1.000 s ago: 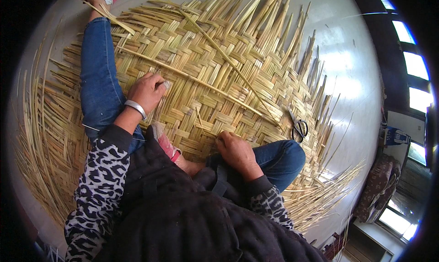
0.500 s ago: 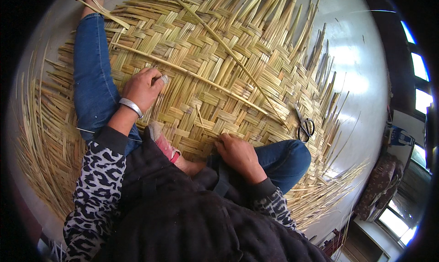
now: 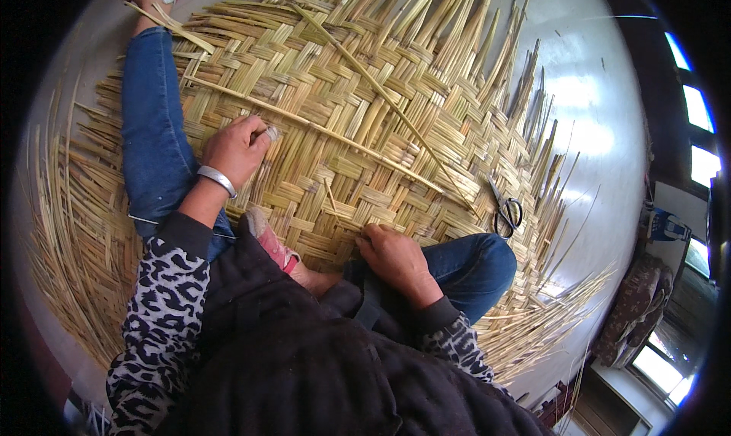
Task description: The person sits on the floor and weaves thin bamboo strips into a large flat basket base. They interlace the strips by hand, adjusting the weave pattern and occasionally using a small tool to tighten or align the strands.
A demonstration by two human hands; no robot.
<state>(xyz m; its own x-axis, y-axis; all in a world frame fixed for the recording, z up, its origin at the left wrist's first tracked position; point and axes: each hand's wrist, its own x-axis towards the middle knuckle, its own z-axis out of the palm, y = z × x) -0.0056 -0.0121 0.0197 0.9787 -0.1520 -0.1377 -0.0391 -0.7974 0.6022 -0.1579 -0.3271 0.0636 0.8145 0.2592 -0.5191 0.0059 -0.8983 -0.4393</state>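
Note:
A large mat of pale yellow-green split-stalk strips, woven in a crossing pattern, lies under and around my legs. My left hand rests on its left part, fingers curled together; a whitish wrap or cap shows at a fingertip, and whatever it grips is hidden. Beside my bent right knee, my right hand is closed low against the mat, its grip also hidden. A thin loose strip sticks up just left of it. Black-handled scissors lie on the mat beyond my right knee.
A long straight stick lies across the mat, and another long strip slants over it. Loose strip ends fan out at the left, the top and the lower right. Smooth grey floor surrounds the mat. A brown patterned cushion-like thing is at the right.
Almost nothing differs. Both hands keep their places, with only a very slight shift of the left fingers and of the whole view.

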